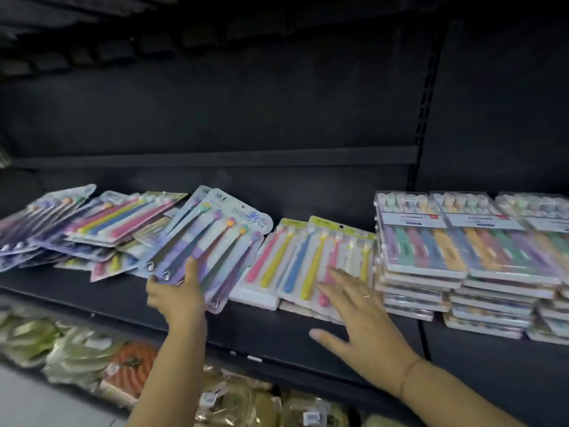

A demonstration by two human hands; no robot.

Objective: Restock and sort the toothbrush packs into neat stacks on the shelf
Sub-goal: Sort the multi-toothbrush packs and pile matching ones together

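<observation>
My left hand (177,294) grips the lower end of a purple-backed toothbrush pack (212,241), tilted up off the black shelf (117,297), with at least one more like it behind. My right hand (357,315) is spread flat, its fingertips on the near end of a green-topped pack (317,257) of pink, yellow and blue brushes lying in the shelf's middle. A second such pack (271,257) lies just left of it. A loose, messy heap of mixed packs (92,229) covers the left of the shelf. Neat stacks of clear boxed packs (425,251) stand at the right.
A black upright (425,97) divides the shelf bay at the right. The shelf below holds bagged goods in green and orange wrappers (92,359) and brown packets (246,405). The shelf's front edge runs diagonally under both my forearms.
</observation>
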